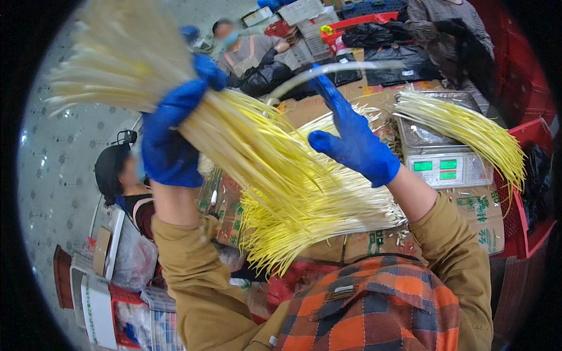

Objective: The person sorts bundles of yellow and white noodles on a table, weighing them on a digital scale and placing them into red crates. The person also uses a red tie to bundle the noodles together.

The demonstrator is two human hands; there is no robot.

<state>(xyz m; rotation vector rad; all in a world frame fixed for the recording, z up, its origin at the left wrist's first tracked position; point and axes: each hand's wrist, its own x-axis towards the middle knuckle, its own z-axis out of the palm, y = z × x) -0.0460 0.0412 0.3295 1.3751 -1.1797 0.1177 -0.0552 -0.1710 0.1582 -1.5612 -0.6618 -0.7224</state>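
Observation:
My left hand [175, 131], in a blue glove, grips a thick bunch of yellow chives [246, 136] raised above the table. The bunch's white ends fan out to the upper left, blurred, and its yellow tips hang to the lower right. My right hand [351, 136], also gloved in blue, is held up with thumb and fingers apart. A pale, blurred strand [333, 68] arcs past its fingertips; whether it touches them I cannot tell. Beneath both hands lies a broad pile of yellow chives [333, 210], white ends to the right.
A digital scale [439, 169] at right carries another chive bunch [465, 118], its tips overhanging the edge. Flattened cardboard [478, 219] covers the table. A red crate [527, 237] adjoins it. Co-workers are at left [127, 171], far side [250, 48] and upper right [448, 44]. Black bags [395, 63] lie beyond.

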